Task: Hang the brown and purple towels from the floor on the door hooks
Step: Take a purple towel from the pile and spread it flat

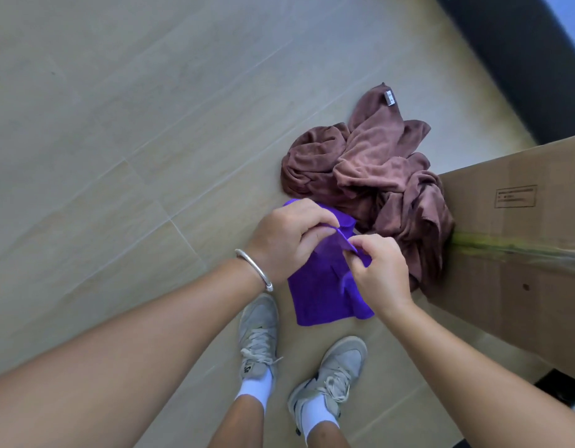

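A small purple towel (pixel 324 289) hangs above the floor, held by both hands at its top edge. My left hand (pixel 286 240), with a silver bangle on the wrist, pinches the upper left part of that edge. My right hand (pixel 376 270) pinches the edge just to the right, thumb and fingers curled on the cloth. A larger brown towel (pixel 370 166) lies crumpled on the tiled floor beyond the hands, with a small grey label at its far corner. No door or hooks are in view.
A big cardboard box (pixel 522 240) stands at the right, touching the brown towel. A dark strip (pixel 505 59) runs along the upper right. My two grey sneakers (pixel 258 337) stand on the beige tiles (pixel 118 124) below the purple towel.
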### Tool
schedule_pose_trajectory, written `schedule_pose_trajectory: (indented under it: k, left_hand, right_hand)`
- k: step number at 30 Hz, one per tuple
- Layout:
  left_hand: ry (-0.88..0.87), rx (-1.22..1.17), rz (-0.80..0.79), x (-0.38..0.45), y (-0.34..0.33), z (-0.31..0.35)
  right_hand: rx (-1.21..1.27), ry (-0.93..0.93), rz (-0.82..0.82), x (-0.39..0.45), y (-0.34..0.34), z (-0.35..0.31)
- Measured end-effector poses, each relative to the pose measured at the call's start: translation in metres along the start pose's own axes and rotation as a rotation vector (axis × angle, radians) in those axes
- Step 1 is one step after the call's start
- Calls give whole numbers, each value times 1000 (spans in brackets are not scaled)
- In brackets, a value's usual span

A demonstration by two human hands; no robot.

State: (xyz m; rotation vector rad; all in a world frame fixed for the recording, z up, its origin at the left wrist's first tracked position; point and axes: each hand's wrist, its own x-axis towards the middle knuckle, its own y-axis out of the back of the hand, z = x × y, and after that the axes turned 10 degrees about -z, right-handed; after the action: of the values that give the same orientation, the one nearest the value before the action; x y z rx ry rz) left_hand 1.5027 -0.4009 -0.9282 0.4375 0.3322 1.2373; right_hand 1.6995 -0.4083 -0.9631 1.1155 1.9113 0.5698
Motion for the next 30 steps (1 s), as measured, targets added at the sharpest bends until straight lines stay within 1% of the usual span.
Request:
schedule_pose_trajectory:
  k: [2, 4, 7, 9, 12, 15, 18, 23, 26, 30]
  left_hand:
    - [16, -4, 62, -5, 19, 1]
    - [78, 2, 143, -10, 44, -1]
    - [218, 0, 309, -17, 85, -6]
    - [337, -63, 431, -19, 115, -7]
    - [465, -115, 593, -20, 161, -8]
    - [539, -129, 739, -20, 216, 0]
    - [562, -159, 832, -19, 272, 12]
    - [566, -153, 869, -30, 370, 47]
    - [534, -123, 898, -41, 420, 70]
    - [496, -88, 976, -62, 464, 93]
  right_hand:
    - [-70, -31, -33, 5, 3, 0]
    - [-99, -65, -74, 7, 8, -3]
    - [-185, -90, -119, 10, 21, -13]
    - [-242, -73, -122, 16, 35, -27]
    - [-253, -8, -85, 33, 63, -64]
    - [-216, 91, 20, 60, 102, -119]
    - [-183, 171, 88, 88, 145, -180]
    - [-111, 285, 124, 121, 210, -283]
    - [-84, 361, 167, 128, 233, -341]
    - [-70, 476, 165, 128, 245, -397]
